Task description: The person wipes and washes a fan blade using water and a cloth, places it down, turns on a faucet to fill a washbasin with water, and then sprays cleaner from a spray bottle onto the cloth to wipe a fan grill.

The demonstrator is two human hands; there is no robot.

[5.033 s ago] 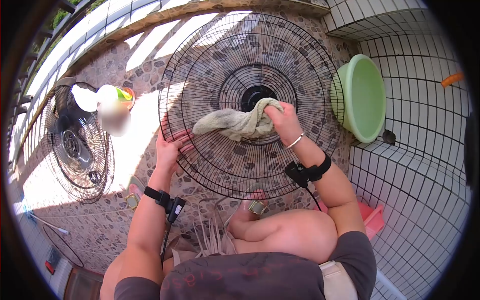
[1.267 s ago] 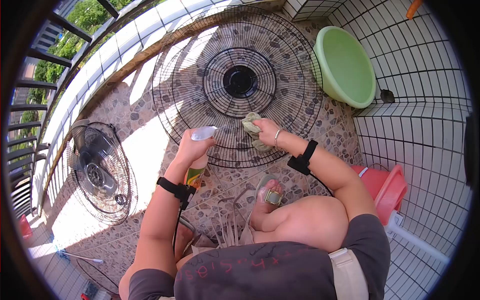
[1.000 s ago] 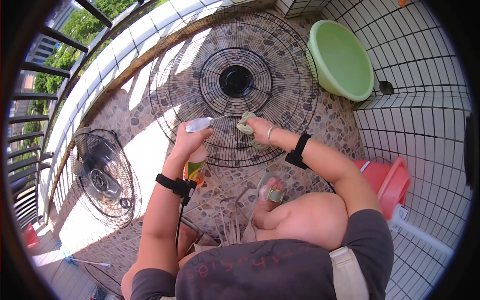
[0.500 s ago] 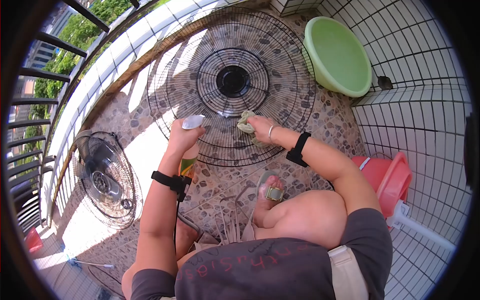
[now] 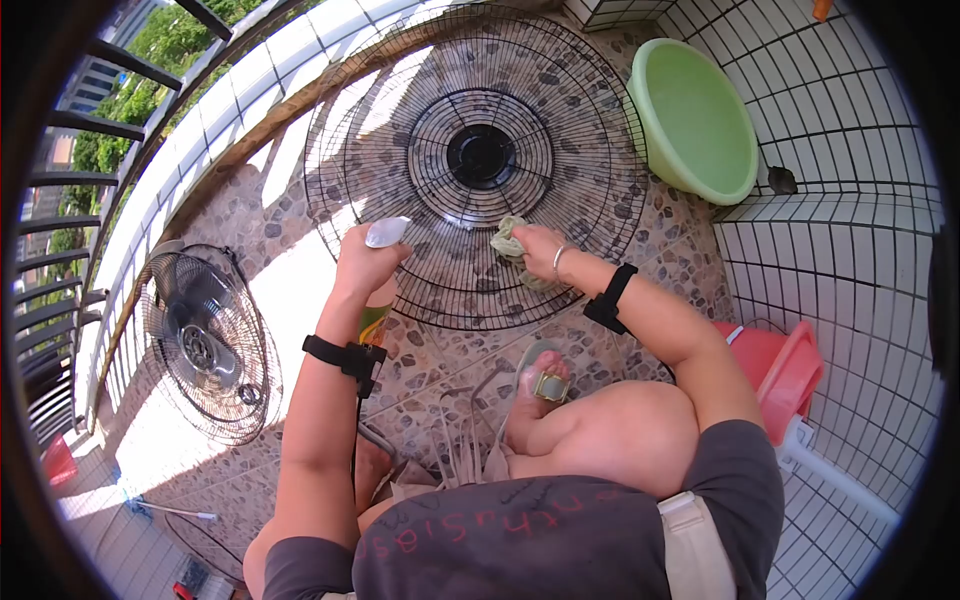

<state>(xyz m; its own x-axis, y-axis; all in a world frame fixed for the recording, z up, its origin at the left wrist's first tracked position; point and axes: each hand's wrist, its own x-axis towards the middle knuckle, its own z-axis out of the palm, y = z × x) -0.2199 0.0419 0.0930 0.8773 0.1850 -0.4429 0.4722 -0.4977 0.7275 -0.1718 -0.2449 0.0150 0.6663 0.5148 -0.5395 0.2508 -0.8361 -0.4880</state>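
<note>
My left hand [image 5: 366,262] is closed round the neck of a spray bottle with a white spray head [image 5: 387,232]. The bottle's lower part [image 5: 374,322], with a green and orange label, shows below the hand, partly behind my wrist. My right hand [image 5: 543,250] grips a crumpled pale green cloth [image 5: 509,238] at the near part of a large round black wire fan grille [image 5: 440,275]. That grille lies on the floor in front of me, its dark hub [image 5: 481,157] beyond both hands. The spray head is over the grille's near left part.
A smaller fan grille part [image 5: 205,345] rests at the left. At the back right a green basin [image 5: 700,125] leans near the tiled wall [image 5: 830,260]. A red plastic container [image 5: 775,370] and a white pipe [image 5: 845,480] are at my right. Black railings [image 5: 75,180] line the left side.
The view has shifted slightly, moving the grille and basin right in the picture. My left hand with the spray bottle is a little farther left of the hub; the cloth stays near the same spot.
</note>
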